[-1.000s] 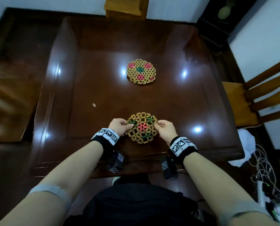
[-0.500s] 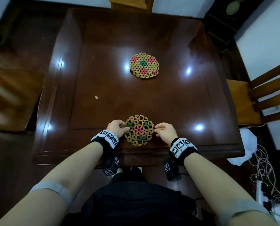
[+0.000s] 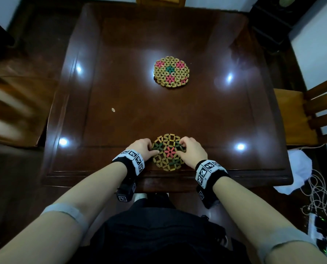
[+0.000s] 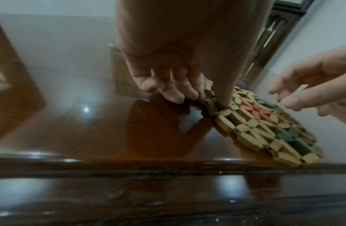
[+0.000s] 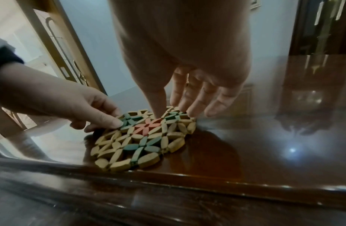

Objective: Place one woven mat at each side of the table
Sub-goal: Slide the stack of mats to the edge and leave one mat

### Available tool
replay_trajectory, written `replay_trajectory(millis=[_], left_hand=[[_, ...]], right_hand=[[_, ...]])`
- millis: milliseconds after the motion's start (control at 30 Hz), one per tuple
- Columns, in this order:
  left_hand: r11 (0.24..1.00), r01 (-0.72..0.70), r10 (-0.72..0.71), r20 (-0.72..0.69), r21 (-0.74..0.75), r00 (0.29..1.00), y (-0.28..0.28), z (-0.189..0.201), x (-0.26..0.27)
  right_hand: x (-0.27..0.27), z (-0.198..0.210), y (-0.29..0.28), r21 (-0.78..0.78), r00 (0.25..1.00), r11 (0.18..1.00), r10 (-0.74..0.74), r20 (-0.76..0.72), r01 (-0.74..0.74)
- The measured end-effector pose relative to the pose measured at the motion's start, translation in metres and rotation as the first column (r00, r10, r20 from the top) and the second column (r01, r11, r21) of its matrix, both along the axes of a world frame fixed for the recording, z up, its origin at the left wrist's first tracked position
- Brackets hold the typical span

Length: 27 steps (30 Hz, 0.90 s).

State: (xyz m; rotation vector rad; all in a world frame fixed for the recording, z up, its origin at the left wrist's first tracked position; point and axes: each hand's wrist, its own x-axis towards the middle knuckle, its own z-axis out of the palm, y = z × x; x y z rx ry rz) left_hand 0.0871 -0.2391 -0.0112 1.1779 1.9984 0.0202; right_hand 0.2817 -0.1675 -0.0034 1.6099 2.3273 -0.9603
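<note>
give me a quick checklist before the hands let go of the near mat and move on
1. Near mat flat on the table: ok.
2. Near mat inside the table's front edge: ok.
3. Left hand grip: pinches the mat's left rim, not yet released: not ok.
4. Right hand: thumb tip on the mat, fingers straight: ok.
5. Far mat near the table's middle, not at a side: not ok.
6. More mats for the other sides: cannot tell.

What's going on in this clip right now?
A person is setting a round woven mat at the near edge of a dark wooden table. The left hand pinches its left rim, thumb on top, while the right hand touches the right side with straight fingers. The mat looks flat on the table. A second woven mat lies farther out, toward the far side.
</note>
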Motion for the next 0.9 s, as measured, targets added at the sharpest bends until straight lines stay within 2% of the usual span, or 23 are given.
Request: replay_trajectory(millis=[133,433,900], left_hand=[[1.0,-0.015,0.015,-0.019,-0.001,1.0,0.003,0.002,0.002],[0.996,0.068,-0.07,-0.024,-0.058,0.997,0.011,0.001,0.001],[0.991,0.119,-0.12,-0.004,-0.062,0.993,0.013,-0.005,-0.003]], right_hand=[[0.002,-0.002,0.003,-0.023,0.996,0.998,0.068,0.049,-0.066],[0.01,-0.006,0.01,-0.086,1.0,0.996,0.021,-0.008,-0.022],[0.011,-0.011,0.008,-0.059,1.0,0.998,0.023,-0.014,-0.023]])
